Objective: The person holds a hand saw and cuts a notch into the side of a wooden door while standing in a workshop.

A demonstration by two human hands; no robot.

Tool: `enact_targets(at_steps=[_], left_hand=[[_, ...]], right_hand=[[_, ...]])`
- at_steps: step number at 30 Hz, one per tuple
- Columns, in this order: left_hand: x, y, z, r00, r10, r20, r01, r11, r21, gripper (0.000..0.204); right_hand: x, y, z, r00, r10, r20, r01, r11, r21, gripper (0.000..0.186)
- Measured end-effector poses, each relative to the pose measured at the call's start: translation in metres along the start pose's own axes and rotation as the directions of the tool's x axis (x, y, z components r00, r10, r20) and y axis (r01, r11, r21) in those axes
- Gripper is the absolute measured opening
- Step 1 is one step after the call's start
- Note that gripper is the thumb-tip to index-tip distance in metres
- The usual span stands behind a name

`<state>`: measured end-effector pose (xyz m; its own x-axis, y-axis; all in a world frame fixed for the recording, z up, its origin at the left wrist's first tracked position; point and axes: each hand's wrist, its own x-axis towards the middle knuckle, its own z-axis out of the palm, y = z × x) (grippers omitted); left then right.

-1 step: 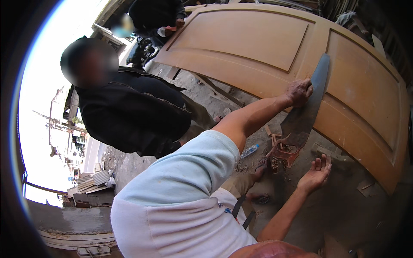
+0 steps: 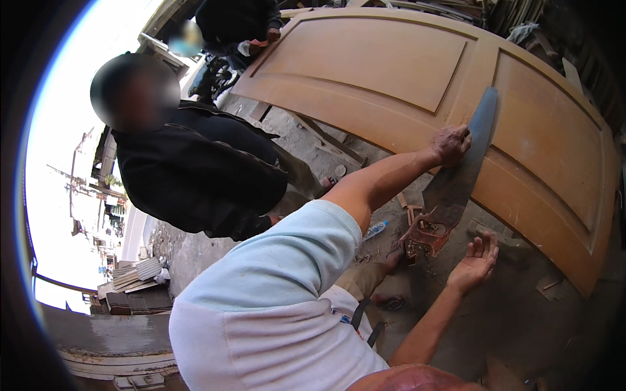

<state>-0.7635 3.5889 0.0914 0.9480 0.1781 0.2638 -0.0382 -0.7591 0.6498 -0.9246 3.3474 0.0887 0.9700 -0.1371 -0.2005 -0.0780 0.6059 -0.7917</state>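
Note:
A hand saw [image 2: 458, 184] with a dark, tapering blade and a worn reddish handle slants across the near edge of a brown panelled door [image 2: 385, 117]. Its tip points away over the door, and its handle hangs clear of the edge, closer to me. My left hand [image 2: 451, 146] is closed on the blade about midway along, fingers curled over it. Below and to the right of the handle, my right hand [image 2: 474, 262] is held palm up with its fingers loosely bent and apart, touching nothing.
A person in a dark jacket [image 2: 195, 173] stands at the left; another person [image 2: 238, 23] is at the door's far left end. A wooden support [image 2: 326, 140] shows under the door. A plastic bottle [image 2: 375, 229] and wood scraps lie on the floor.

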Motion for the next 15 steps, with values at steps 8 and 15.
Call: enact_targets(at_steps=[8,15], left_hand=[[0.009,-0.033,0.005,0.996,0.02,-0.087,-0.029,0.994,-0.104,0.022],[0.001,-0.004,0.009,0.959,-0.129,-0.253,0.039,0.942,-0.333,0.014]], right_hand=[[-0.004,-0.009,0.168,0.768,0.235,0.595,-0.277,0.961,-0.022,0.05],[0.039,0.062,0.298,0.432,0.622,0.653,-0.333,0.783,-0.525,0.045]])
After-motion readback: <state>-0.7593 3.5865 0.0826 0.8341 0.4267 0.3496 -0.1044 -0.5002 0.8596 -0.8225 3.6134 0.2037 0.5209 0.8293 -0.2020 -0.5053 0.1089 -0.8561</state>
